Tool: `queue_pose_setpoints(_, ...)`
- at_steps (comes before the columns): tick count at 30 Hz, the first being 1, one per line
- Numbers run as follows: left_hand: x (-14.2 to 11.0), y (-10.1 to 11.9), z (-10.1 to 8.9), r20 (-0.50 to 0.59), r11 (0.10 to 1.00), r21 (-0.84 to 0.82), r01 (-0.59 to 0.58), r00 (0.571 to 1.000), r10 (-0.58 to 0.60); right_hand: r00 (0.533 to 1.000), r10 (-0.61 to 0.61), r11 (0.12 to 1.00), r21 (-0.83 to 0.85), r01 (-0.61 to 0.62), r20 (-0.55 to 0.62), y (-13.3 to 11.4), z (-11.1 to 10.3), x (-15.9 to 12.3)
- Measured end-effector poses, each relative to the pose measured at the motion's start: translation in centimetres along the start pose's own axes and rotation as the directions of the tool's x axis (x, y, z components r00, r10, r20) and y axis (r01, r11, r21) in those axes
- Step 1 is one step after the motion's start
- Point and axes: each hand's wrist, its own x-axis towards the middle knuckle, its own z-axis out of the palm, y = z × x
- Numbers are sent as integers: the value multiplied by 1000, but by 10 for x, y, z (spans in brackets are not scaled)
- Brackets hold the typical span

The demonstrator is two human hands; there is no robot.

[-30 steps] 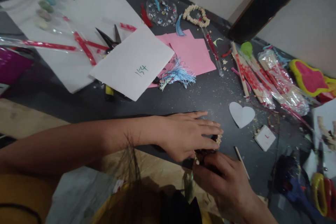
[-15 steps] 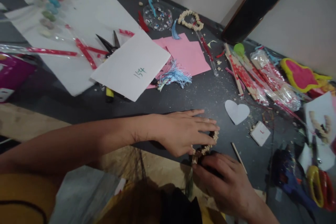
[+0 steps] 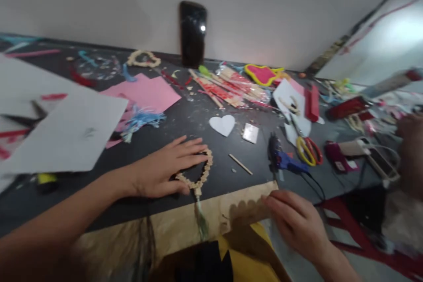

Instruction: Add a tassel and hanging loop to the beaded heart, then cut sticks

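A heart-shaped loop of small pale beads (image 3: 207,168) lies on the dark table near its front edge, with a pale green tassel (image 3: 200,218) hanging from its tip over the edge. My left hand (image 3: 165,167) lies flat across the loop's left side, fingers spread and fingertips on the beads. Off to the right, my right hand (image 3: 294,218) is above the pale wooden table edge, apart from the loop. Its fingers are curled together, and nothing shows in them. A blue glue gun (image 3: 284,158) lies beyond this hand, and a short wooden stick (image 3: 240,164) lies between the two hands.
A white paper heart (image 3: 223,125), a small white square (image 3: 250,133) and scissors (image 3: 309,150) lie ahead. White sheets (image 3: 76,136), pink paper (image 3: 148,92) and a blue tassel bundle (image 3: 142,121) are at left. A phone (image 3: 193,33) leans on the wall. Another person's arm (image 3: 410,154) shows at right.
My right hand has come away from the beaded loop and moved to the right. My left hand stays on the loop. The view has turned to the right.
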Motion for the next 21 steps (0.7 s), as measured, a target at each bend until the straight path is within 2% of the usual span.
queue_pose_setpoints(2, 1, 0, -1, -55, 998, 52, 18, 998, -15, 982, 161, 984, -64, -168, -98, 16, -16, -20)
queue_pose_setpoints(4, 1, 2, -3, -98, 992, 120, 39, 995, -27, 920, 327, 931, -95, -353, -214, 34, -27, -39)
queue_pose_setpoints(6, 4, 7, -4, -130, 982, 181, 57, 991, -34, 858, 425, 871, -126, -474, -288, 54, -33, -52)
queue_pose_setpoints(7, 6, 10, -5, -150, 976, 205, 69, 988, -38, 848, 439, 856, -148, -496, -297, 63, -33, -56)
queue_pose_setpoints(10, 17, 25, -6, -225, 960, 264, 90, 974, -30, 888, 388, 873, -210, -439, -245, 88, -24, -55)
queue_pose_setpoints(14, 38, 52, -4, -295, 941, 334, 55, 954, 49, 949, 302, 921, -229, -315, -93, 107, -4, -40)
queue_pose_setpoints(17, 52, 70, 1, -313, 930, 366, 25, 945, 98, 954, 293, 926, -229, -299, -64, 113, 6, -33)
queue_pose_setpoints(21, 68, 82, 9, -263, 933, 360, -24, 957, 126, 953, 290, 925, -229, -302, -86, 114, 13, -38)
